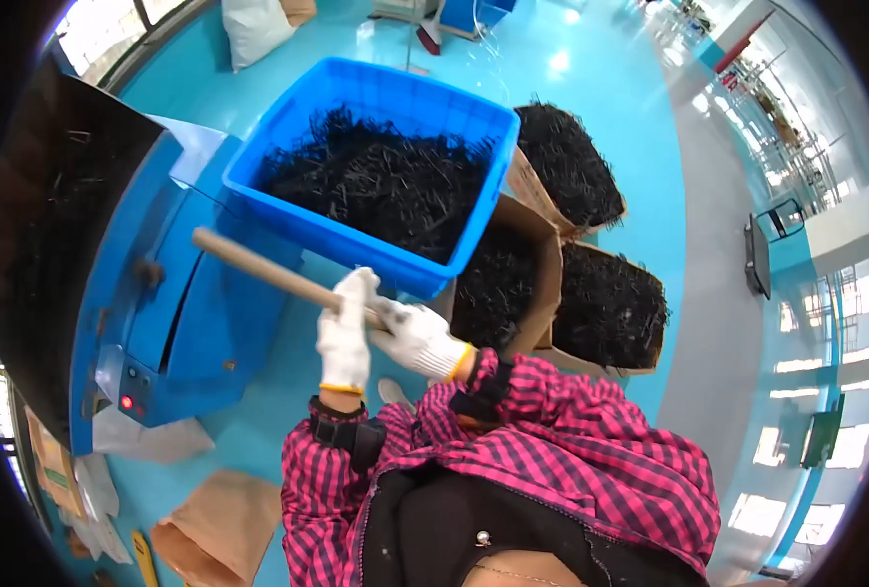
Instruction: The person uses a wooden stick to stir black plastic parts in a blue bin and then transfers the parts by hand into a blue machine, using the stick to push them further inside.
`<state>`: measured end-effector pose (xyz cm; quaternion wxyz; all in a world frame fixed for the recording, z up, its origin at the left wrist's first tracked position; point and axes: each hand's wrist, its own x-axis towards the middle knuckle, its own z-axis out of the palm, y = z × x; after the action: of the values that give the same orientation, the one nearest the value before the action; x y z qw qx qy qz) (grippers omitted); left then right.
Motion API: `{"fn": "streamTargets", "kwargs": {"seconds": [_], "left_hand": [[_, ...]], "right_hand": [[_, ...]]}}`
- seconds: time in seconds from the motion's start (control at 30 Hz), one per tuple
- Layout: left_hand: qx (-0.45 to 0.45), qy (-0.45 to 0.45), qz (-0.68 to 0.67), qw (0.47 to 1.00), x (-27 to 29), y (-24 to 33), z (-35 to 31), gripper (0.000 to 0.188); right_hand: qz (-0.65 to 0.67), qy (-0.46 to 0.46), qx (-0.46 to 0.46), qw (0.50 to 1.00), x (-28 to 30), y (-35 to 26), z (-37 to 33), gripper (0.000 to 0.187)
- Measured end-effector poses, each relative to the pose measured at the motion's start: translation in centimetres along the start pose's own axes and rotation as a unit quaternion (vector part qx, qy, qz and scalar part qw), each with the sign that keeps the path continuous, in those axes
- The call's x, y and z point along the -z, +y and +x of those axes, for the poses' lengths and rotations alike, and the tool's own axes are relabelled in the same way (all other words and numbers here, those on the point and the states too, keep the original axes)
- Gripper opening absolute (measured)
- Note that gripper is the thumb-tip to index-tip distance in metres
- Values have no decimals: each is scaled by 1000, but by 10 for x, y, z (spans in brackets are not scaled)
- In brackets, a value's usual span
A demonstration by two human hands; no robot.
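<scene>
A round wooden stick [258,266] slants from beside the blue machine back toward my body. My left hand [346,333], in a white knit glove with a yellow cuff edge, is closed around its nearer part. Just to the right, my right hand [422,339], gloved the same way, also grips the stick close to that end. The fingers of both hands partly hide the nearer end. Beyond my hands stands a large blue plastic bin [470,240], holding a heap of thin black bent pieces [376,181]. The stick's far end is in front of the machine, apart from the heap.
At the left stands a blue machine [200,338] with a dark tray [53,235] and a lit red button [127,402]. Right of the bin are cardboard boxes [549,284] filled with similar black pieces. A brown paper sack [224,523] lies at lower left; a white sack [255,31] stands at the back.
</scene>
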<state>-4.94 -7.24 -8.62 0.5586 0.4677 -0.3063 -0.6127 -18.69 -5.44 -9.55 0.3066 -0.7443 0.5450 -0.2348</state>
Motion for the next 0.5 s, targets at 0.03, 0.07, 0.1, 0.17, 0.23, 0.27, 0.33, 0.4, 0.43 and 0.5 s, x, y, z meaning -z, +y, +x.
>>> {"fn": "streamTargets", "kwargs": {"seconds": [0.03, 0.07, 0.1, 0.17, 0.23, 0.27, 0.33, 0.4, 0.43, 0.5], "left_hand": [[5, -12, 31, 999, -6, 5, -1, 39], [-16, -39, 163, 986, -5, 20, -1, 42], [-27, -60, 293, 954, -6, 33, -2, 45], [-71, -96, 311, 943, -7, 39, 7, 43], [-154, -88, 359, 916, 6, 73, 8, 38], [-223, -113, 396, 884, -2, 93, 4, 32], [-367, -72, 459, 806, 6, 143, -5, 27], [-469, 14, 493, 733, 21, 184, -12, 33], [-512, 80, 558, 649, 36, 217, -30, 34], [-544, 197, 620, 530, 40, 256, -44, 31]], "right_hand": [[56, -9, -59, 997, -12, 3, 1, 37], [49, 38, -62, 996, -19, 11, 2, 36], [44, 82, -66, 993, -15, 22, -2, 34], [43, 199, -14, 979, 8, 30, -9, 34], [198, 182, -271, 924, 34, 20, -4, 34], [192, 207, -272, 920, 41, 24, -3, 34], [45, 206, -246, 946, 44, 41, 4, 37], [-32, 203, -261, 943, 52, 57, 13, 41], [-23, 185, -254, 949, 49, 47, 28, 42], [-30, 181, -268, 946, 59, 60, 51, 45]]}}
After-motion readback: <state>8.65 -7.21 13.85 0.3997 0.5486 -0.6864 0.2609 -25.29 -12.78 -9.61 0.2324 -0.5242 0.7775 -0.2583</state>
